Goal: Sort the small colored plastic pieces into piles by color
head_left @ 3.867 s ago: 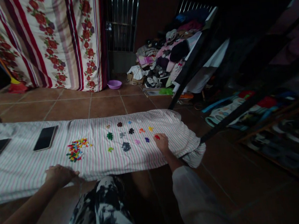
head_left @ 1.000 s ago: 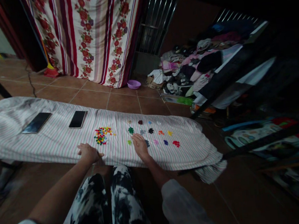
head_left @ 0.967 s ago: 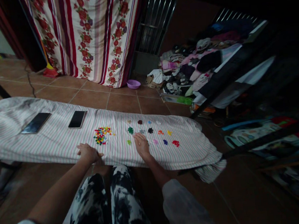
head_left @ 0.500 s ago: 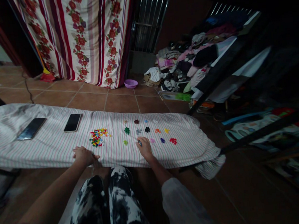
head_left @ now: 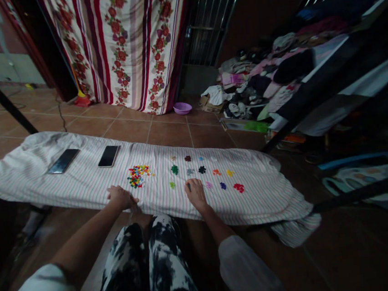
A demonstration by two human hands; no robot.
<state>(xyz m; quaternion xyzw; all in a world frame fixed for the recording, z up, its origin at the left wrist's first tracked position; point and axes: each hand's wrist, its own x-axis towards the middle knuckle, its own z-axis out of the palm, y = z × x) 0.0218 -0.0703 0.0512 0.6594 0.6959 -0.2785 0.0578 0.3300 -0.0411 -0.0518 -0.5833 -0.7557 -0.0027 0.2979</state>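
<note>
My right hand point(head_left: 196, 193) is low over the striped cloth, its fingers pinched together. A small dark spot shows at the fingertips, too small to name. Just beyond it lies a grey cluster of tiny pieces point(head_left: 190, 171), with a black cluster point(head_left: 202, 169) beside that. Light green pieces point(head_left: 172, 185) sit to its left and pink pieces point(head_left: 209, 185) to its right. At the cloth's near edge rests my left hand point(head_left: 120, 197), palm down, thumb apart, apparently holding nothing. The mixed multicoloured pile point(head_left: 138, 176) is just past it.
Dark green point(head_left: 175, 169), brown point(head_left: 187, 158), orange point(head_left: 216, 172), yellow point(head_left: 230, 172), purple point(head_left: 223, 185) and red point(head_left: 239, 188) clusters lie around. Two phones point(head_left: 108, 156) rest on the cloth point(head_left: 81, 188) at left. A purple basin point(head_left: 182, 108) and heaped clothes point(head_left: 259, 75) are behind.
The view has turned a little left, so everything appears shifted right. Both hands keep nearly the same places on the cloth. The right fingers remain pinched.
</note>
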